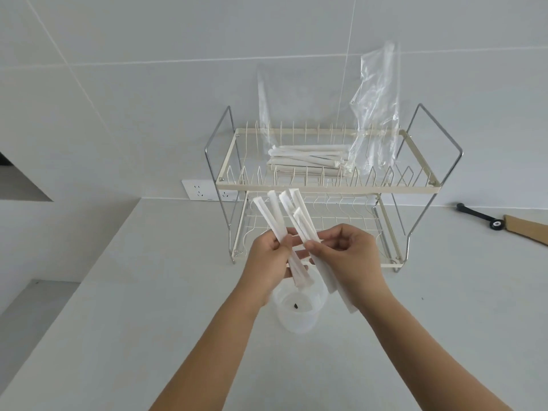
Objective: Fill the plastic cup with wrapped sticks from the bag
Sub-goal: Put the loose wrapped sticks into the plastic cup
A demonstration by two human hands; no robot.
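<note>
My left hand [268, 258] grips a small bunch of white wrapped sticks [271, 216] that fans upward. My right hand [345, 252] holds more wrapped sticks [299, 218], pinched between thumb and fingers. Both bunches hang just above the clear plastic cup [296, 314], which stands on the white counter below my hands; the lower stick ends dip toward its rim. A small dark speck lies inside the cup. On the top tier of the dish rack [326, 186] lies a pile of wrapped sticks [305, 158] inside an open clear plastic bag [375, 114].
The two-tier wire rack stands against the tiled wall right behind my hands. A wall socket [204, 189] sits left of it. At the far right lie a black tool [480, 216] and a piece of cardboard [527, 228]. The counter's edge runs along the left.
</note>
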